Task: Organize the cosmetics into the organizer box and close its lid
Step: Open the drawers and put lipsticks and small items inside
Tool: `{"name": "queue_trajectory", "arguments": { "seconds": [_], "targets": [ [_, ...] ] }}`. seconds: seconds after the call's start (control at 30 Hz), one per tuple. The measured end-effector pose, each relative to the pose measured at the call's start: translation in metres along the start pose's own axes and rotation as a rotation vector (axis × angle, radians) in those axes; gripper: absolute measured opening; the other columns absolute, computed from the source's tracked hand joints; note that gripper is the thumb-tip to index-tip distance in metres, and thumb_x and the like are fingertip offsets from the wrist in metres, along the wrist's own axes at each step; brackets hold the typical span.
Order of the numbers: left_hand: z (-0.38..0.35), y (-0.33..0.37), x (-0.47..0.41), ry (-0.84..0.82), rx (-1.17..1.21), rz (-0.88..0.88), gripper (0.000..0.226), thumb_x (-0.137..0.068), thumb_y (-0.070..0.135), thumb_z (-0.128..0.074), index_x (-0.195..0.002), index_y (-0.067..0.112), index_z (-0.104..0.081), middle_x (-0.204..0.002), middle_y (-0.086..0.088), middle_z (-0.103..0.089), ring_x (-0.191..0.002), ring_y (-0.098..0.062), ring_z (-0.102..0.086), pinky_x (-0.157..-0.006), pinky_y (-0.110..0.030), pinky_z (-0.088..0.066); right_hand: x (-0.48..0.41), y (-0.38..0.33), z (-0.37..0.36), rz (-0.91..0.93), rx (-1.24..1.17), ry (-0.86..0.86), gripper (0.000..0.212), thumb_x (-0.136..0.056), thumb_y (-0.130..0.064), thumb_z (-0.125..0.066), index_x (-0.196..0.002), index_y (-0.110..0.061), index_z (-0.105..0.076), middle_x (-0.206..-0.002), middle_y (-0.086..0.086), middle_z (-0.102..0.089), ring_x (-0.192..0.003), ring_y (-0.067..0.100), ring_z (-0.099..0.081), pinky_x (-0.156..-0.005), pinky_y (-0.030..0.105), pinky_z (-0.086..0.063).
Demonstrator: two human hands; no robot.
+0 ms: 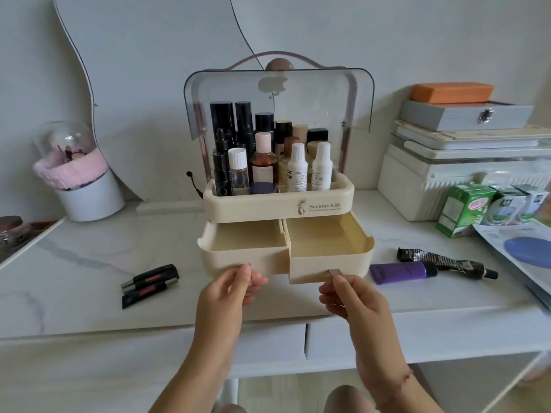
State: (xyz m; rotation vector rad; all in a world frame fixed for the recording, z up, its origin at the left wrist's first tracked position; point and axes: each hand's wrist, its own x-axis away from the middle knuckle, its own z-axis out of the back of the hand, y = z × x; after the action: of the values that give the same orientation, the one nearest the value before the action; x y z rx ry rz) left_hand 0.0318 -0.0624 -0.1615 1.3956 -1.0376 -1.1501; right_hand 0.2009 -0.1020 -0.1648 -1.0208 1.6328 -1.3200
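A cream organizer box (323,205) stands mid-table with its smoky clear lid (357,93) raised. Several bottles (296,168) fill the top tray. Both lower drawers are pulled out and look bare inside: the left drawer (238,256) and the right drawer (331,260). My left hand (235,289) pinches the left drawer's pull tab. My right hand (343,296) pinches the small tab of the right drawer. Two black tubes with red bands (149,283) lie left of the box. A purple tube (402,272) and a black crinkled tube (444,260) lie to its right.
A pink-trimmed white pot under a glass dome (77,177) sits at back left beside a curved mirror (149,84). Stacked white and grey boxes (465,153), green cartons (465,210) and a sheet packet (524,257) crowd the right. The table's front edge (119,335) is near.
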Motion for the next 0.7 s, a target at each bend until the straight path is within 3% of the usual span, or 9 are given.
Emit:
{"name": "queue_trajectory", "arguments": {
  "seconds": [0.27, 0.4, 0.53, 0.63, 0.7],
  "targets": [
    [0.011, -0.002, 0.030, -0.047, 0.014, -0.054, 0.031, -0.092, 0.020, -0.052, -0.068, 0.014, -0.070, -0.078, -0.004, -0.074, -0.077, -0.015, -0.069, -0.069, -0.025, -0.048, 0.016, 0.001, 0.010, 0.045, 0.046, 0.005, 0.029, -0.094, -0.015, -0.052, -0.072, -0.008, -0.069, -0.074, 0.010, -0.071, -0.070, 0.017, -0.066, -0.071, 0.026, -0.053],
    [0.015, -0.006, 0.037, -0.068, 0.019, -0.060, 0.027, -0.083, 0.031, -0.052, -0.069, 0.019, -0.071, -0.076, -0.004, -0.074, -0.075, -0.014, -0.069, -0.063, -0.016, -0.049, 0.020, 0.011, 0.015, 0.040, 0.052, 0.001, 0.029, -0.093, -0.017, -0.054, -0.071, -0.007, -0.069, -0.073, 0.008, -0.071, -0.071, 0.020, -0.066, -0.067, 0.021, -0.053],
    [0.018, -0.004, 0.040, -0.090, 0.007, -0.062, 0.036, -0.081, 0.040, -0.050, -0.068, 0.015, -0.072, -0.077, -0.005, -0.074, -0.075, -0.016, -0.069, -0.065, -0.019, -0.049, 0.023, 0.013, 0.011, 0.038, -0.015, 0.017, 0.047, -0.078, -0.056, -0.061, -0.073, -0.010, -0.068, -0.074, 0.008, -0.071, -0.070, 0.022, -0.065, -0.067, 0.026, -0.053],
    [0.037, 0.000, 0.035, -0.029, -0.075, -0.067, 0.050, -0.087, 0.056, -0.047, -0.069, 0.018, -0.073, -0.070, -0.003, -0.074, -0.070, -0.012, -0.069, -0.070, -0.027, -0.049, 0.027, 0.014, 0.007, -0.015, -0.127, 0.064, 0.056, -0.082, -0.056, -0.043, -0.071, -0.006, -0.065, -0.082, 0.014, -0.072, -0.065, 0.027, -0.063, -0.064, 0.033, -0.050],
    [0.064, 0.000, 0.020, 0.094, -0.190, -0.148, 0.045, -0.078, 0.065, -0.049, -0.069, 0.026, -0.071, -0.063, 0.002, -0.070, -0.063, -0.010, -0.066, -0.068, -0.023, -0.048, 0.033, 0.016, 0.003, 0.001, -0.108, 0.037, 0.067, -0.074, -0.073, -0.046, -0.061, -0.009, -0.065, -0.076, 0.016, -0.071, -0.060, 0.026, -0.064, -0.058, 0.031, -0.053]
  ]
}}
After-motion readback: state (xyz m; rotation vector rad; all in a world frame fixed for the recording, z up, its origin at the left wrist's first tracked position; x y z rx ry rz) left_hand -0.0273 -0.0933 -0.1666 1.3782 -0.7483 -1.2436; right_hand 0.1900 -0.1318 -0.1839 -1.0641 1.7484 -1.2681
